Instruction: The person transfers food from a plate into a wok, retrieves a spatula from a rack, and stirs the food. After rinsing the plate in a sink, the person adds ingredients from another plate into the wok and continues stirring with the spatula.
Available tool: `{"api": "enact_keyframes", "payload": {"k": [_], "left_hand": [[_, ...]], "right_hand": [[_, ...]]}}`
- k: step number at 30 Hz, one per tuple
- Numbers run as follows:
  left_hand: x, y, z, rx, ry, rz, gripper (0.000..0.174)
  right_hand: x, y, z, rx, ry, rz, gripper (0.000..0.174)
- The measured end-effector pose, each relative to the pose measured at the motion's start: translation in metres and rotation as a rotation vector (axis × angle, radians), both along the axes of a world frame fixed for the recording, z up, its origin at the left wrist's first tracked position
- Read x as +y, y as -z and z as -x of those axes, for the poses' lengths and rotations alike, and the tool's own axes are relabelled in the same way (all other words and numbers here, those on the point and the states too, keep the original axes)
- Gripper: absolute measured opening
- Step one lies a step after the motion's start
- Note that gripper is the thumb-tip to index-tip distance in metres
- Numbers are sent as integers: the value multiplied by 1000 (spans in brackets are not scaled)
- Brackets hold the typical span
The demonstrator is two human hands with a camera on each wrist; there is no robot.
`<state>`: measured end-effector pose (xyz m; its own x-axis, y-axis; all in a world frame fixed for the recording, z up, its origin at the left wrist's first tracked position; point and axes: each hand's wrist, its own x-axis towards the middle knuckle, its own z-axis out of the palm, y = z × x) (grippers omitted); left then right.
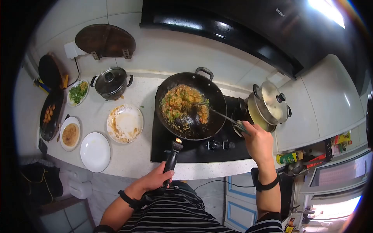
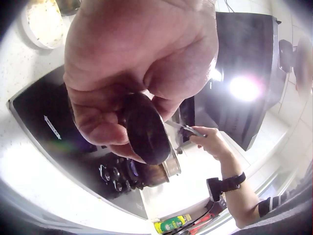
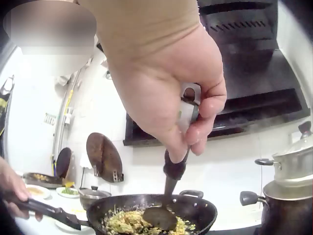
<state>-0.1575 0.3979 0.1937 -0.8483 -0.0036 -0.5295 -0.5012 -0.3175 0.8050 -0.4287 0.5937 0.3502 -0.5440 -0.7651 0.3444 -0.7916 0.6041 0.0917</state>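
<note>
A black wok (image 1: 215, 112) stands on the black gas stove (image 1: 186, 155), with a chopped yellow, green and red food mix (image 1: 176, 101) spread over its left half. My left hand (image 1: 156, 178) grips the wok's long black handle (image 1: 171, 160), its rounded end (image 2: 146, 129) showing beneath the fingers in the left wrist view. Over the right rim, my right hand (image 1: 258, 143) holds a spatula (image 1: 227, 117) by its upper grip. In the right wrist view the dark spatula blade (image 3: 160, 219) dips into the food. Bare dark metal shows at the wok's near side.
Right of the wok, a lidded steamer (image 1: 273, 105) sits on a pot. A glass-lidded pot (image 1: 112, 83), a smeared plate (image 1: 130, 130), a white plate (image 1: 95, 152) and a plate of greens (image 1: 78, 93) stand left. The range hood (image 1: 217, 31) overhangs the stove.
</note>
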Motion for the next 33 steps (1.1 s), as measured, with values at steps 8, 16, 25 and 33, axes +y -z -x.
{"api": "enact_keyframes", "payload": {"k": [8,16,25,33], "left_hand": [[1,0,0,-2,-18,-19,25],[0,4,0,-7,3,1,28],[-2,2,1,10,11,6,28],[-1,2,0,0,9,-3,27]], "right_hand": [[-9,64,39,-511,310,44,28],[-18,67,16,-614,-44,75,32],[48,-78,-3,-22,-28,-184,34],[16,-21,-13,68,-75,-181,28]]}}
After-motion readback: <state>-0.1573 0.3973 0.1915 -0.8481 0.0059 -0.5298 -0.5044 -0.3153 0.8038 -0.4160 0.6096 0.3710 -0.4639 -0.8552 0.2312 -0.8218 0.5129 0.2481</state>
